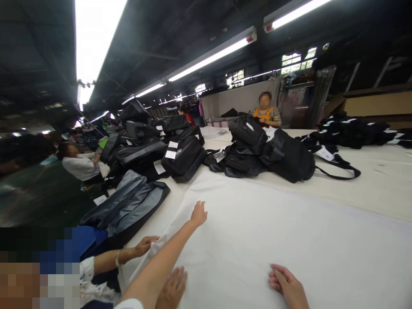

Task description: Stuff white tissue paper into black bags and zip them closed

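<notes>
A large white sheet [244, 223] lies spread over the pale table in front of me. My left hand [199, 213] is stretched forward over its left part, fingers a little apart, with nothing visible in them. Closer to me and to the right, my right hand [286, 283] is over the sheet with its fingers curled in against the thumb. No object shows in that hand. Along the left edge of the sheet, a co-worker's hand [146, 245] touches the creased border. The co-worker's other hand [174, 287] rests flat on the sheet beside my left forearm.
Black bags [183, 156] with white tags are piled at the back left, and more black backpacks [286, 156] lie beyond the sheet. A grey-lined bag [131, 201] is at the left. Black straps [354, 131] are heaped at the right. A person in an orange apron [265, 113] is across the table.
</notes>
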A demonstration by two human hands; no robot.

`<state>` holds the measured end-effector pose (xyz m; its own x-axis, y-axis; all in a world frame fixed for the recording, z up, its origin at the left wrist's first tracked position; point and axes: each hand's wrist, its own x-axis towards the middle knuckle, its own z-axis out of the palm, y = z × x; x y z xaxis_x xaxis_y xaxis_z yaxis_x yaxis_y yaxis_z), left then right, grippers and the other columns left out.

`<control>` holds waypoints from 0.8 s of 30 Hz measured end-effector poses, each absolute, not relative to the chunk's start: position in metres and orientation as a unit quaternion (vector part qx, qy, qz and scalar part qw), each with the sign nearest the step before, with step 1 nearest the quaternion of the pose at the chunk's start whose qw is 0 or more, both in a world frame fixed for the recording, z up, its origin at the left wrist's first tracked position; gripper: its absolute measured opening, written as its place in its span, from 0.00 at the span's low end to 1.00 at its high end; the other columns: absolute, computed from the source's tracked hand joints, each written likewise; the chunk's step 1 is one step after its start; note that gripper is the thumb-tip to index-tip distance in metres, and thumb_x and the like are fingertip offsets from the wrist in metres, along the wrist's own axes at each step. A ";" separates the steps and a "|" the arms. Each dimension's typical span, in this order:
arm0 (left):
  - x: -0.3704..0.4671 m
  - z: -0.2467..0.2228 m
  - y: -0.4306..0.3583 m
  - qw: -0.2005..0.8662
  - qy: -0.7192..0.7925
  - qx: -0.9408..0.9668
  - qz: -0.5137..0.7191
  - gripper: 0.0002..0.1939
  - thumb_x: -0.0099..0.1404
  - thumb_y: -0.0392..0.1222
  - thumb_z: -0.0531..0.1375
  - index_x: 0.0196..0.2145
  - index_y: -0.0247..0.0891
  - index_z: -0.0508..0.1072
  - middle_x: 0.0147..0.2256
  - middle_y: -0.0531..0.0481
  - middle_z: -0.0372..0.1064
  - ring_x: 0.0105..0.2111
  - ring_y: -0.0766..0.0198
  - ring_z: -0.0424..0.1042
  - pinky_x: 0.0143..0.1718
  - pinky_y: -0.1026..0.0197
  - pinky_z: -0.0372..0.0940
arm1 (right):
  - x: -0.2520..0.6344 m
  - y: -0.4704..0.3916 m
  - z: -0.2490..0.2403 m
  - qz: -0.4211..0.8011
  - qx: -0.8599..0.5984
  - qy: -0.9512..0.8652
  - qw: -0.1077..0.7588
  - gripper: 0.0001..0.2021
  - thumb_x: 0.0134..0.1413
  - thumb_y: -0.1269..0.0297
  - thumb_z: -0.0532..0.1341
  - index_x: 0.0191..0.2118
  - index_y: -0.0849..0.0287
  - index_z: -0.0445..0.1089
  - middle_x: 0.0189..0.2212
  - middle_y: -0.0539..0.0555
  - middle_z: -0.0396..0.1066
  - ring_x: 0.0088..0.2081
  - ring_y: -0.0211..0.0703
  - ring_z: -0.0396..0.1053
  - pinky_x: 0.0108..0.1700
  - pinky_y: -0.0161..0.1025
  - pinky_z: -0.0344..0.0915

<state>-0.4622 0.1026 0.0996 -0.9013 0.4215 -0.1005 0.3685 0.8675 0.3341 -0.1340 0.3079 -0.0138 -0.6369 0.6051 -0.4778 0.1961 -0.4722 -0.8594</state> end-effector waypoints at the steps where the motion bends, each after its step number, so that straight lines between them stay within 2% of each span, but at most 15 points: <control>1: -0.438 0.093 0.113 0.088 0.957 0.226 0.161 0.30 0.65 0.37 0.55 0.64 0.30 0.58 0.66 0.35 0.50 0.67 0.54 0.49 0.66 0.56 0.49 | -0.132 0.305 -0.012 0.764 -0.398 -0.490 0.135 0.23 0.27 0.50 0.70 0.32 0.59 0.74 0.25 0.53 0.75 0.27 0.45 0.73 0.34 0.38 0.75; 5: -0.331 0.035 0.164 0.083 0.935 0.295 0.181 0.27 0.69 0.40 0.51 0.64 0.30 0.58 0.66 0.36 0.50 0.67 0.54 0.49 0.67 0.54 0.50 | -0.106 0.307 -0.007 0.777 -0.400 -0.478 0.089 0.18 0.28 0.56 0.66 0.31 0.60 0.72 0.25 0.54 0.74 0.26 0.41 0.72 0.30 0.35 0.72; 8: -0.257 -0.029 0.196 -0.014 0.918 0.332 0.215 0.24 0.69 0.40 0.49 0.61 0.29 0.63 0.64 0.33 0.55 0.66 0.50 0.54 0.65 0.48 0.55 | -0.064 0.333 -0.008 0.749 -0.427 -0.505 0.040 0.15 0.30 0.61 0.61 0.31 0.61 0.71 0.25 0.53 0.73 0.24 0.39 0.71 0.24 0.33 0.66; 10: -0.216 -0.062 0.211 -0.097 0.895 0.365 0.238 0.23 0.70 0.37 0.47 0.60 0.31 0.65 0.64 0.34 0.56 0.65 0.49 0.54 0.65 0.42 0.55 | -0.028 0.363 -0.009 0.714 -0.445 -0.538 0.042 0.14 0.33 0.62 0.59 0.31 0.60 0.71 0.25 0.52 0.73 0.23 0.38 0.70 0.23 0.31 0.63; 12: -0.186 -0.077 0.221 -0.148 0.865 0.412 0.246 0.25 0.69 0.32 0.46 0.63 0.35 0.62 0.64 0.38 0.57 0.65 0.52 0.54 0.65 0.42 0.57 | 0.008 0.402 -0.006 0.669 -0.466 -0.576 0.065 0.14 0.35 0.62 0.58 0.32 0.60 0.71 0.24 0.51 0.72 0.22 0.37 0.68 0.23 0.31 0.61; 15: -0.165 -0.072 0.229 -0.182 0.830 0.475 0.228 0.33 0.66 0.26 0.46 0.68 0.39 0.51 0.63 0.41 0.60 0.64 0.55 0.58 0.63 0.46 0.62 | 0.037 0.470 0.007 0.580 -0.470 -0.657 0.105 0.15 0.39 0.61 0.58 0.35 0.60 0.73 0.23 0.50 0.72 0.24 0.40 0.69 0.26 0.35 0.63; 18: -0.166 -0.063 0.231 -0.223 0.816 0.488 0.216 0.37 0.65 0.25 0.47 0.70 0.40 0.43 0.60 0.40 0.64 0.61 0.54 0.63 0.58 0.47 0.68 | 0.012 0.540 0.033 0.481 -0.433 -0.746 0.156 0.14 0.44 0.60 0.59 0.38 0.58 0.75 0.25 0.49 0.73 0.27 0.43 0.70 0.32 0.38 0.66; 20: -0.172 -0.067 0.233 -0.245 0.807 0.491 0.218 0.39 0.65 0.25 0.47 0.70 0.40 0.41 0.57 0.40 0.67 0.59 0.54 0.66 0.55 0.47 0.70 | -0.031 0.582 0.053 0.464 -0.417 -0.757 0.196 0.12 0.45 0.63 0.62 0.38 0.56 0.76 0.29 0.49 0.73 0.29 0.42 0.70 0.37 0.39 0.67; 23: -0.180 -0.085 0.236 -0.261 0.805 0.486 0.221 0.40 0.63 0.25 0.49 0.70 0.43 0.42 0.52 0.40 0.72 0.54 0.53 0.71 0.50 0.48 0.73 | -0.114 0.638 0.075 0.580 -0.441 -0.634 0.259 0.11 0.45 0.69 0.66 0.39 0.59 0.73 0.32 0.51 0.72 0.31 0.40 0.69 0.39 0.39 0.70; 24: -0.183 -0.092 0.238 -0.259 0.808 0.481 0.220 0.40 0.62 0.26 0.50 0.70 0.44 0.44 0.50 0.41 0.74 0.52 0.53 0.73 0.48 0.47 0.74 | -0.143 0.655 0.077 0.608 -0.446 -0.598 0.270 0.12 0.48 0.68 0.66 0.41 0.61 0.71 0.33 0.52 0.71 0.31 0.40 0.69 0.38 0.39 0.71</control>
<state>-0.1825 0.2379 -0.0924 -0.4032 0.6635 0.6303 0.8912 0.4411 0.1057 -0.1428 0.6548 0.0774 -0.4568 0.8621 -0.2196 0.2054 -0.1380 -0.9689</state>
